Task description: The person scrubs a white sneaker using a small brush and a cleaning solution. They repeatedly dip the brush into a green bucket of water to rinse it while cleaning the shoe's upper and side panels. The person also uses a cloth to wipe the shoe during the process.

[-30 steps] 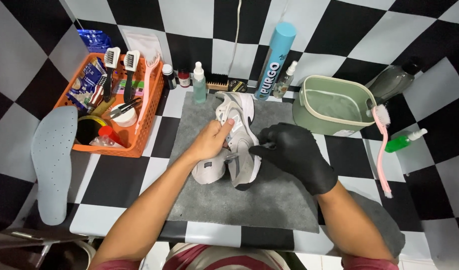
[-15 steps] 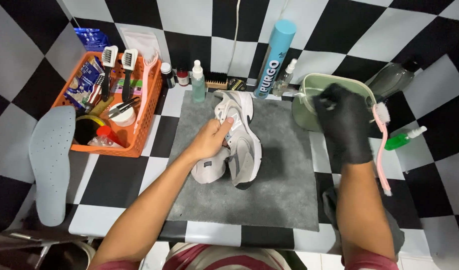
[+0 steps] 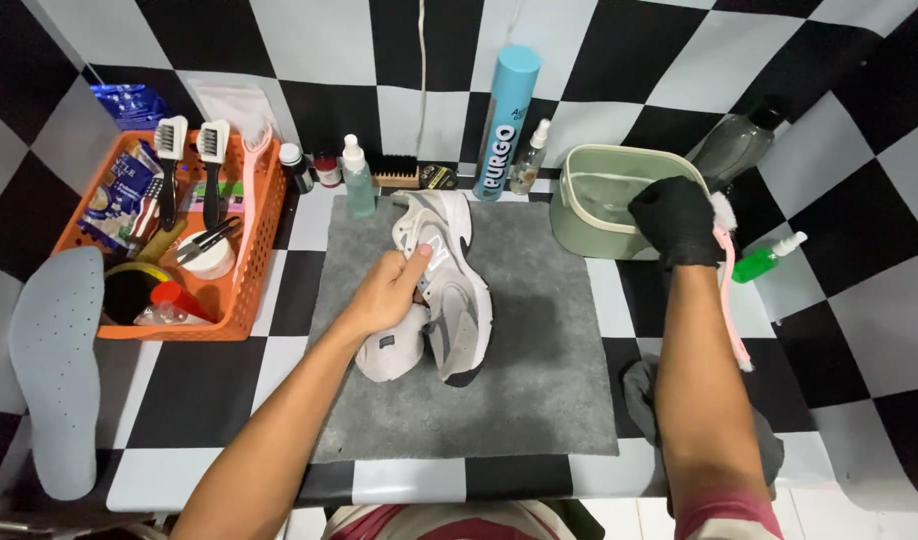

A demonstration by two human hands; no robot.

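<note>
An orange basket (image 3: 264, 215) of brushes and packets sits at the tabletop's left edge. Mid-mat, the bare left hand (image 3: 389, 295) curls its fingers around a grey sneaker (image 3: 449, 290). A tall blue spray can (image 3: 506, 120) stands at the back edge; at the right edge, the black-gloved right hand (image 3: 677, 220) clasps a pink brush (image 3: 731, 285) beside a green tub (image 3: 599, 205).

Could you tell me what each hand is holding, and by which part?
Left hand grips the grey sneaker at its collar; gloved right hand closes on the pink brush near its head.
</note>
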